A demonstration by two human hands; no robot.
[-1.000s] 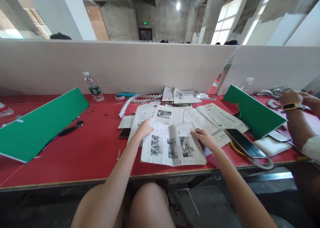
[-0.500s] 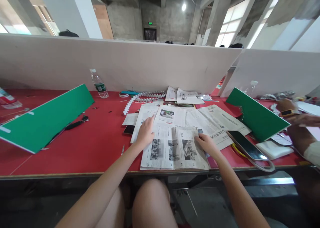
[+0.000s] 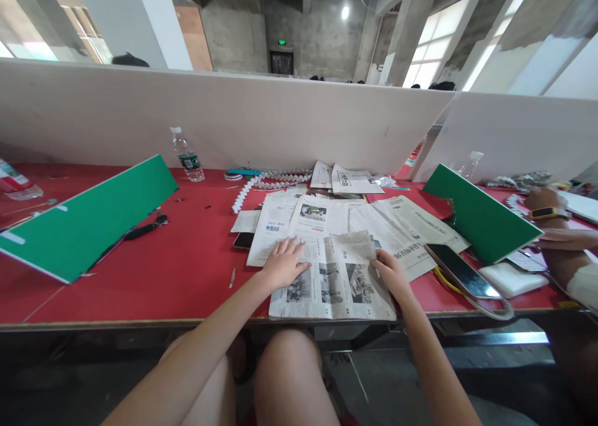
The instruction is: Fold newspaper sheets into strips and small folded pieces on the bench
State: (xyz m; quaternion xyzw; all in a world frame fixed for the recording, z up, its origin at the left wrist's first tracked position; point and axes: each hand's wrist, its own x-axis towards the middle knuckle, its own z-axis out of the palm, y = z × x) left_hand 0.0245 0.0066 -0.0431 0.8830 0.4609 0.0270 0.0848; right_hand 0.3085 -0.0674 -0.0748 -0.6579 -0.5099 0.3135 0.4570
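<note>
A folded newspaper sheet (image 3: pixel 334 283) with photos lies at the near edge of the red table (image 3: pixel 163 276). My left hand (image 3: pixel 283 265) lies flat on its left part, fingers spread and open. My right hand (image 3: pixel 390 270) rests on its right edge, fingers curled against the paper near the upper right corner. More newspaper pages (image 3: pixel 369 220) are spread under and behind the sheet.
Green boards lean at left (image 3: pixel 88 217) and right (image 3: pixel 481 217). A water bottle (image 3: pixel 187 155), a folded paper chain (image 3: pixel 266 182), a phone (image 3: pixel 460 270) on a white pad, scissors (image 3: pixel 144 228) and another person's arm with a yellow watch (image 3: pixel 544 214) are around. White partitions (image 3: pixel 233 118) close the back.
My left hand slid down from the sheet's upper left to lie flat on its left half. The right hand moved slightly down the right edge. The sheet lies flatter.
</note>
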